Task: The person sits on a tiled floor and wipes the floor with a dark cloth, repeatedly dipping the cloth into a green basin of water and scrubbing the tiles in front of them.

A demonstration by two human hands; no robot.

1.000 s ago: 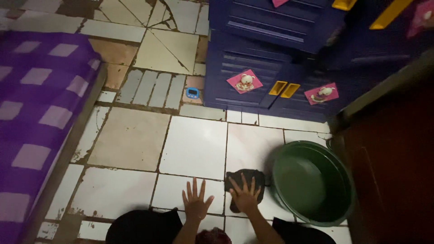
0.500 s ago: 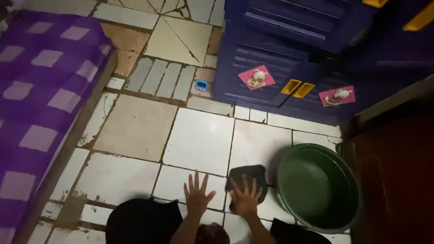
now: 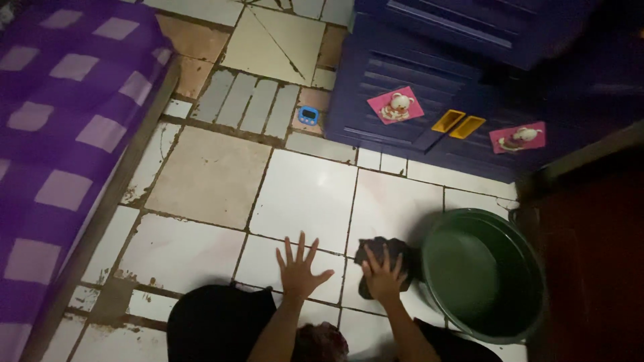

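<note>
The dark cloth (image 3: pixel 389 253) lies bunched on a white floor tile, just left of the green basin (image 3: pixel 484 273) and touching or nearly touching its rim, and I have it pinned under my right hand (image 3: pixel 383 275).

Largest first: the tiled floor (image 3: pixel 303 194) fills most of what I see, a patchwork of white, beige and grey tiles with dark, grimy grout lines. Along my left runs a bed with a purple checked cover (image 3: pixel 60 134). Ahead stands a dark blue plastic cabinet (image 3: pixel 436 87) with yellow handles (image 3: pixel 459 123) and two pink stickers. To my right is a dark reddish panel, and beside it sits the round basin, whose inside is too dim for me to say whether it holds water. Far off by the cabinet's foot lies a small blue gadget (image 3: pixel 308 115).

My right hand presses down on the cloth with its fingers (image 3: pixel 385 258) spread and curled over the top of it, holding it against the tile rather than lifting it. My left hand (image 3: pixel 300 271) is flat on the bare tile beside it, fingers wide open, gripping nothing and bearing my weight.

I judge the step in hand to be wiping the floor, with the cloth at the end of a stroke near the basin. The next move calls for steady downward pressure while sliding the cloth across the tile, keeping it clear of the basin's rim so that it does not catch or tip it.
</note>
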